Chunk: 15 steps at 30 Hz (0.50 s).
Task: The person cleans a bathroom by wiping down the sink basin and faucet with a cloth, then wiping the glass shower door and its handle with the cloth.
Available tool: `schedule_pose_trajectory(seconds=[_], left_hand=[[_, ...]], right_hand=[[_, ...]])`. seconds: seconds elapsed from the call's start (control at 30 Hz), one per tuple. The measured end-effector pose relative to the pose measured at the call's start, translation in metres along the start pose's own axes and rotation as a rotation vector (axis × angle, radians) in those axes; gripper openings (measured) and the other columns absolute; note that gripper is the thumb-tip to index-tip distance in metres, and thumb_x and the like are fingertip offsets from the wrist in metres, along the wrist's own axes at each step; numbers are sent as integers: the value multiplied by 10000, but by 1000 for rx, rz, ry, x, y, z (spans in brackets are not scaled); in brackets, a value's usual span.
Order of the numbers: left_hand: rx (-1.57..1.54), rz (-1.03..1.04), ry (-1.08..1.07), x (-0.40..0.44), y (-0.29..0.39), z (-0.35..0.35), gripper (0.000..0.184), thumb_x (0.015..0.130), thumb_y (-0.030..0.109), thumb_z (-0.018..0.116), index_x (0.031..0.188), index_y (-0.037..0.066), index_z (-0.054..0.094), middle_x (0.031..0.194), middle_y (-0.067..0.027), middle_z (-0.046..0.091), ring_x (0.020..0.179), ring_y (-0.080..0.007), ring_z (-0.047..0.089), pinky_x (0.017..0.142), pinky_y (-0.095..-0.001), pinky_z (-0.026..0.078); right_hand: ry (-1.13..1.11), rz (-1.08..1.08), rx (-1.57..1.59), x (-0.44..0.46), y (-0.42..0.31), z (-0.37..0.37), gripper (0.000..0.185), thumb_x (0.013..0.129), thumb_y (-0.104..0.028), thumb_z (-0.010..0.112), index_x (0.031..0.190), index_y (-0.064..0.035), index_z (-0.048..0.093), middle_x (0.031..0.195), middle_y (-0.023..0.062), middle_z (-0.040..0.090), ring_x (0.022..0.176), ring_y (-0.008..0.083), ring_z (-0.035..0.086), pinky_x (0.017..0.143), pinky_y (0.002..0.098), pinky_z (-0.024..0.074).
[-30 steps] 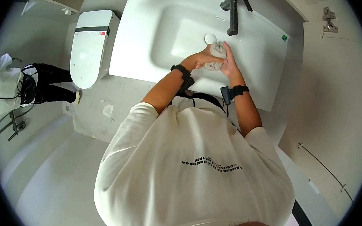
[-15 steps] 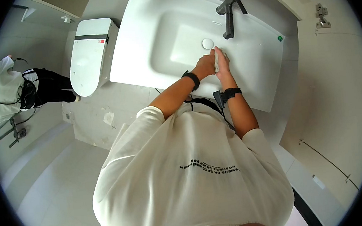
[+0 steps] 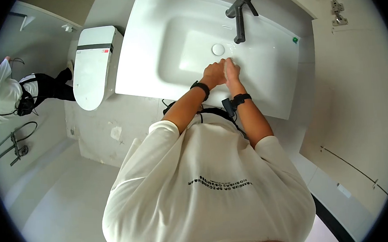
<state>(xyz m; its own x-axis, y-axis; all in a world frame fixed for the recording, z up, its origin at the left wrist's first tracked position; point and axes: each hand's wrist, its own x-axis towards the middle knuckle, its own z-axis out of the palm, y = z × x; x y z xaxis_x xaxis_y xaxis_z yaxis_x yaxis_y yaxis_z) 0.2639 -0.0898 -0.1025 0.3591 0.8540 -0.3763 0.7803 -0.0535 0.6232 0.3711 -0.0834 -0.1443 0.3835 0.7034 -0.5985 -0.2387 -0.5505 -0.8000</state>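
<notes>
Over the near side of the white washbasin (image 3: 147, 57), my left hand (image 3: 214, 73) and my right hand (image 3: 232, 71) are pressed together. Between them is a small, crumpled whitish cloth (image 3: 226, 69), mostly hidden by the fingers. The fingers of my left hand are curled against it, and my right hand is closed around its other side. Just beyond the hands lies the round white drain cover (image 3: 218, 49). The dark faucet (image 3: 239, 25) stands behind them, and a few wet spots show on the basin below its spout.
A white toilet (image 3: 93, 76) with its lid down stands left of the basin. Farther left, a person (image 3: 25, 90) in a white top and dark trousers is near a shower fitting (image 3: 18, 144). A small green item (image 3: 295, 39) sits at the basin's right corner. An open cabinet door (image 3: 349, 87) rises at right.
Both hands have shifted slightly left and closed more tightly together, so less of the cloth shows. The view has moved a little. The other person has changed posture, with one leg bent.
</notes>
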Motion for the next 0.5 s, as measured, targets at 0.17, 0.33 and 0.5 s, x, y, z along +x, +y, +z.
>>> schedule_pose_trajectory(seconds=[0.17, 0.33, 0.5], left_hand=[[-4, 3, -41, 6, 0, 7, 714, 711, 414, 745, 1236, 16, 470, 1007, -241, 702, 911, -401, 700, 805, -463, 576], [-42, -64, -83, -1, 12, 7, 671, 750, 338, 753, 1260, 9, 465, 1175, -250, 639, 1107, -388, 637, 914, -444, 540], [443, 224, 374, -35, 22, 4, 785, 837, 267, 693, 1489, 39, 319, 1522, -269, 344, 1394, -419, 376, 1088, -532, 389]], right_hand=[[27, -4, -40, 10, 9, -10, 335, 874, -273, 636, 1046, 15, 637, 979, 95, 655, 837, 208, 648, 741, 350, 545], [182, -120, -358, 7, 2, -16, 509, 828, -327, 651, 1103, 101, 640, 1119, 257, 658, 984, 354, 661, 869, 433, 534], [197, -40, -103, 24, -7, -24, 466, 831, -319, 667, 1093, 65, 632, 1041, 189, 661, 911, 306, 654, 808, 420, 535]])
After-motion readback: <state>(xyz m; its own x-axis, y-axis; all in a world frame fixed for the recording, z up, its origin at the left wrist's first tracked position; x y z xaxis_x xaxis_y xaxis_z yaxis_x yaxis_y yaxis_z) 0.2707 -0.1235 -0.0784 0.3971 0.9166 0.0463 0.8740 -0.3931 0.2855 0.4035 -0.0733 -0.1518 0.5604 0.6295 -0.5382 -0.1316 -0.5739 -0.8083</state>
